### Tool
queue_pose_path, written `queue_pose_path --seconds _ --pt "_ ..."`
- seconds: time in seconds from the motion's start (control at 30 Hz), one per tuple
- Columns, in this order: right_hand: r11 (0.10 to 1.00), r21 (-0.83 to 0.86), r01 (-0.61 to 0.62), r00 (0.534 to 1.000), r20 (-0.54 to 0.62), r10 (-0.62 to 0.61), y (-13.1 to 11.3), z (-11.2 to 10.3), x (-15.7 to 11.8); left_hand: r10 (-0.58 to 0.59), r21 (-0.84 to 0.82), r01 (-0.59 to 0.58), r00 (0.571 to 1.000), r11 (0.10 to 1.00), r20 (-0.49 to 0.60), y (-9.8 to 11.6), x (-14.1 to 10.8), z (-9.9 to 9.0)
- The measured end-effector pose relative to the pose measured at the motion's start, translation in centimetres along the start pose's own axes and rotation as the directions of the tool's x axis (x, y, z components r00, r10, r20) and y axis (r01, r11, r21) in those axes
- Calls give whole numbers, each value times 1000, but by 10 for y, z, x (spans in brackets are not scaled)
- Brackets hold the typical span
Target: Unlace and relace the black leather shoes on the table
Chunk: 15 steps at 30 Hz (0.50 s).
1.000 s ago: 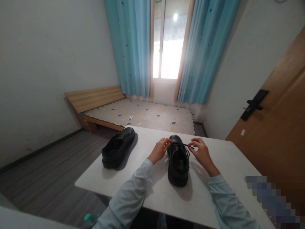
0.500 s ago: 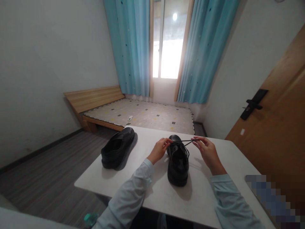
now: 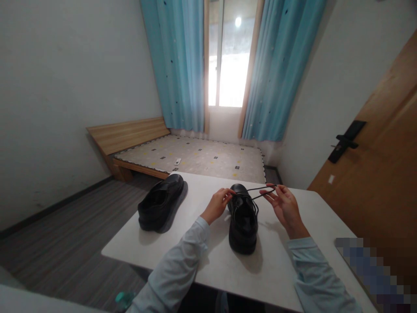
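A black lace-up shoe (image 3: 243, 237) stands on the white table (image 3: 208, 269) with its toe pointing away from me. My left hand (image 3: 219, 204) is closed at the shoe's left front edge, its fingertips pinching beside the lacing; exactly what lies under them is partly hidden. To the right of the shoe, my right hand (image 3: 284, 204) grips a black shoelace (image 3: 259, 196), which stretches from the eyelets to its fingers in a narrow loop. A slack piece of lace hangs along the shoe's right side. Another black shoe (image 3: 159, 204) rests near the table's left edge, away from both hands.
Beyond the table is a bed (image 3: 195, 156) with a small white object (image 3: 177, 161) on it. A wooden door (image 3: 368, 174) with a black handle is at the right. A pixelated patch (image 3: 368, 265) covers something at the right edge. A green item (image 3: 124, 299) shows lower left.
My right hand has shifted slightly right and turned, and the lace between it and the shoe now spreads into a wider loop. My left hand and both shoes stay where they were.
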State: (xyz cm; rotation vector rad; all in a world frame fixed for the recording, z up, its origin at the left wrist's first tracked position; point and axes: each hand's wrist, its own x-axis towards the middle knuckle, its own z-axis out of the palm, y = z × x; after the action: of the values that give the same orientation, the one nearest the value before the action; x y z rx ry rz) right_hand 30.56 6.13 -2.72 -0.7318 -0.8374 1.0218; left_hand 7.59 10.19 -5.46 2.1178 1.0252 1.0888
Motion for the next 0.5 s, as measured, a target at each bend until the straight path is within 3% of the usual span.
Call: queue_pose_path --seconds 0.27,0.5 --pt "976 -208 68 998 3 -68 -1 -1 -2 5 -9 -5 1000 1000 3 -2 0 1" --pt "838 -505 208 974 31 -224 2 -4 0 -3 -14 3 1000 1000 0 0 0 1"
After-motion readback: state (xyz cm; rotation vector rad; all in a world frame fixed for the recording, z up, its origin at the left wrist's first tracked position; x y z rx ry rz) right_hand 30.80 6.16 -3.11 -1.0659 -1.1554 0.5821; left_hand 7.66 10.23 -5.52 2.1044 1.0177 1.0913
